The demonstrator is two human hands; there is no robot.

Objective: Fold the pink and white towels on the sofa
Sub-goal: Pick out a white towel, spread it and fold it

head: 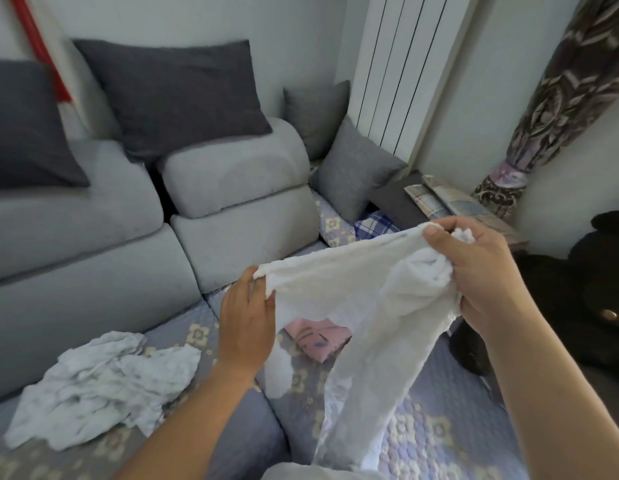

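Observation:
A white towel hangs in the air over the sofa seat, stretched between both hands. My left hand pinches its left top corner. My right hand grips a bunched part of its top edge at the right. The towel's lower end trails down to the quilted seat cover. Behind the hanging towel, a pink towel lies on the seat, mostly hidden. Another white towel lies crumpled on the seat at the left.
The grey sofa has thick back cushions and dark grey pillows. A grey pillow and checked fabrics sit in the corner by a white radiator. Dark objects stand at the right.

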